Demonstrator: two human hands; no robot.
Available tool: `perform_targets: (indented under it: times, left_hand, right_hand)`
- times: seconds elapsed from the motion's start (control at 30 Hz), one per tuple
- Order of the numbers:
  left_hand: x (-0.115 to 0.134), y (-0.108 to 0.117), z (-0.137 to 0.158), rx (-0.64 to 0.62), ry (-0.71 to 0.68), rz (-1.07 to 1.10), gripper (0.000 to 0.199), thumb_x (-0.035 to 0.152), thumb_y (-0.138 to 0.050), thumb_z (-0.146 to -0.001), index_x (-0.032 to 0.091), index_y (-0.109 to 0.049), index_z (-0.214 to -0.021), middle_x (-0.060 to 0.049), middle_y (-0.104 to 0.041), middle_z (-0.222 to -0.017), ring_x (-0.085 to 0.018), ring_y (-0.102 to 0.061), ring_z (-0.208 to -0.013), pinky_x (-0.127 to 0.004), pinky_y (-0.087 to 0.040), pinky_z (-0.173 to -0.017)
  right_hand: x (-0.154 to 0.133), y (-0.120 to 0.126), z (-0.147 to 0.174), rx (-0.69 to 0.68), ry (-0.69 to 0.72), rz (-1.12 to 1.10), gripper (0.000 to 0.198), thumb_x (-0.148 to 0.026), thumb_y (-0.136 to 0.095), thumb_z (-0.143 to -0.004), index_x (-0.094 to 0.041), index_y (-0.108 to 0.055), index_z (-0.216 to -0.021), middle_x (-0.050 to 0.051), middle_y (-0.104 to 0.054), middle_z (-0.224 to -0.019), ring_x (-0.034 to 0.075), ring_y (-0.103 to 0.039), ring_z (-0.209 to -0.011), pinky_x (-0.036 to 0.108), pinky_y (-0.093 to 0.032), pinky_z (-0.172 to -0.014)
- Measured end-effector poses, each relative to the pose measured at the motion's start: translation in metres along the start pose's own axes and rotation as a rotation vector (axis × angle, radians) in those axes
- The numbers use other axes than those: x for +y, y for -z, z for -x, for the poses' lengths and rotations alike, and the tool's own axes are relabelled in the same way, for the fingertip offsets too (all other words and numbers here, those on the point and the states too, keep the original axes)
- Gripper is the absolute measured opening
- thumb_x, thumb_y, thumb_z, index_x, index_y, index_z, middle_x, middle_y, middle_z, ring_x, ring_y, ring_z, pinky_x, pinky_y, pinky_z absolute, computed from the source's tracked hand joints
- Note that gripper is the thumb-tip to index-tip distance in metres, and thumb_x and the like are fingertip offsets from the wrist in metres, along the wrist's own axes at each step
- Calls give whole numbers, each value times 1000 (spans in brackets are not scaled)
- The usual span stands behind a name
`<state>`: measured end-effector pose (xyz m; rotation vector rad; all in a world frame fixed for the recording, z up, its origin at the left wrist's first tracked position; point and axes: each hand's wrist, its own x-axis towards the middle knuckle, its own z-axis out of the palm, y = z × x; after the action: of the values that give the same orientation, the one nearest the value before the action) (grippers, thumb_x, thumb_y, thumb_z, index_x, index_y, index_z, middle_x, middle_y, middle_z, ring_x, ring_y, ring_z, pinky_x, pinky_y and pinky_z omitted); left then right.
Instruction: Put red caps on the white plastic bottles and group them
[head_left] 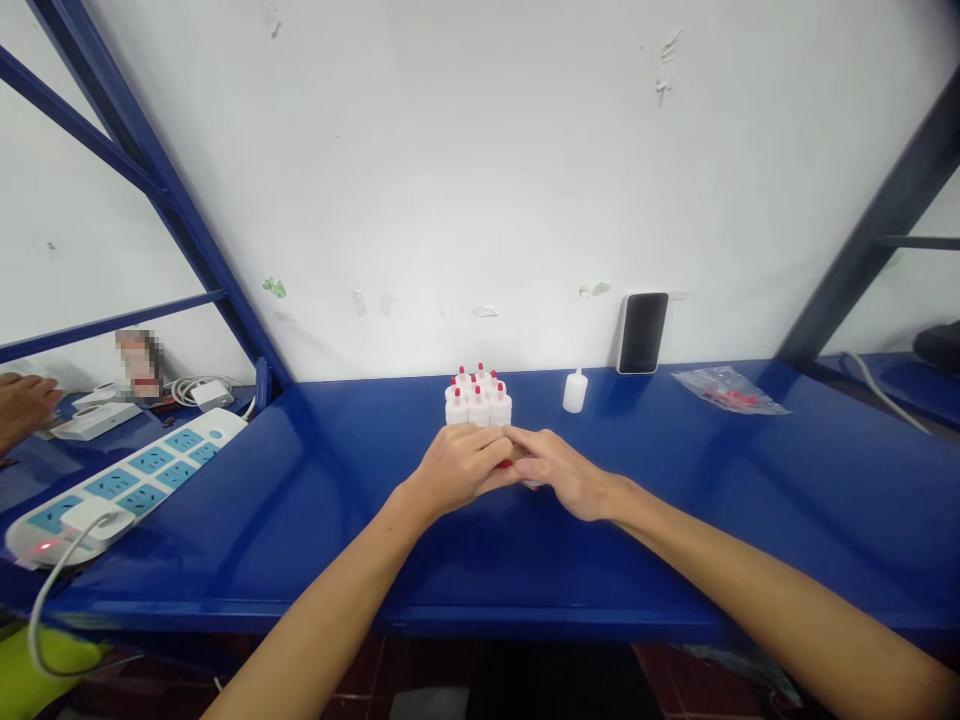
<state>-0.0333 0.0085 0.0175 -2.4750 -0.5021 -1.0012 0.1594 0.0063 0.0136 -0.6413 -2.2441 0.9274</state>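
Observation:
Above the middle of the blue table, my left hand (469, 465) and my right hand (562, 474) meet with fingers closed. A bit of a red cap (505, 463) shows between them, at the fingertips of my left hand. Below my right fingers peeks a sliver of a white squeeze bottle (532, 486); most of it is hidden by the hand. Just beyond my left hand, several white bottles with red caps (478, 405) stand upright in a tight group. To the right stands a single white bottle (575, 392) without a red cap, its narrow nozzle pointing up.
A clear plastic bag (729, 390) with red pieces lies at the right. A black-screened device (643, 333) leans against the wall. On the left rests a power strip (124, 490) with a plugged-in charger. Another person's hand (24, 408) reaches in at the far left.

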Motion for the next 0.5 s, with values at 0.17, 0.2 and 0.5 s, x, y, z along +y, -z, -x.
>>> perform_targets:
  times: [0.17,0.2,0.5]
  left_hand:
    - [2,0,1,-39,-20,53,40,39,-42,-100,16,-52,-70,-1,-56,-68,-11,-50,-58,-23,-38,-56]
    - [2,0,1,-55,-29,44,40,38,-42,-100,16,-52,-69,-1,-57,-68,-11,-51,-59,-23,-38,-56]
    - [4,-5,1,-85,-64,-75,39,40,-42,-100,16,-51,-70,0,-55,-64,-10,-50,-52,-24,-36,-52]
  right_hand:
    - [-5,0,-1,-24,12,91,26,-42,-42,-94,-20,-54,-98,-2,-53,-72,15,-43,-65,27,-34,-62]
    - [-6,0,-1,-32,3,108,22,-39,-43,-93,-20,-54,-97,-2,-54,-72,15,-44,-65,27,-34,-62]
    - [-9,-4,-2,2,-13,152,12,-15,-39,-85,-21,-38,-75,-5,-37,-62,11,-31,-55,26,-25,-55]
